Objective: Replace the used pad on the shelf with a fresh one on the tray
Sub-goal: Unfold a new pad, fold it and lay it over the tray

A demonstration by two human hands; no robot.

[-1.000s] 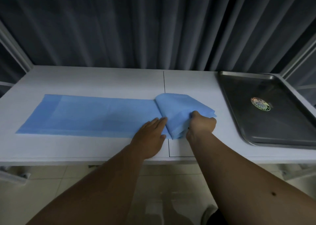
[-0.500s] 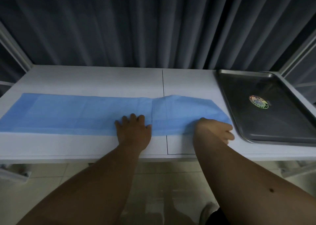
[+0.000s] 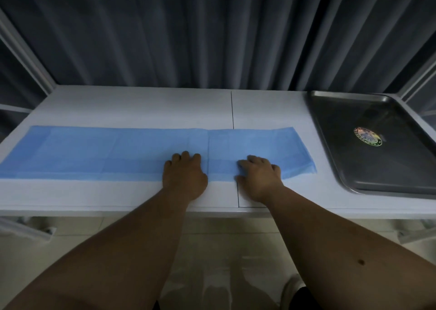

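A long blue pad [image 3: 106,154] lies unfolded and flat across the white shelf [image 3: 132,104], running from the left edge almost to the tray. My left hand [image 3: 185,175] rests on the pad's near edge at the middle, fingers bent down onto it. My right hand [image 3: 259,175] lies just to the right, also on the near edge, fingers bent down on the fabric. Whether either hand pinches the edge is hidden under the fingers. The steel tray [image 3: 335,158] sits at the right end of the shelf, with only a round sticker [image 3: 367,136] inside.
A dark pleated curtain [image 3: 212,33] hangs right behind the shelf. White frame posts [image 3: 26,50] rise at both back corners. A seam [image 3: 232,109] splits the shelf top in the middle. Tiled floor [image 3: 212,250] shows below the front edge.
The folded right part of the pad has been opened out and now lies flat. My right hand has moved back left along the near edge. My left hand stayed on the pad.
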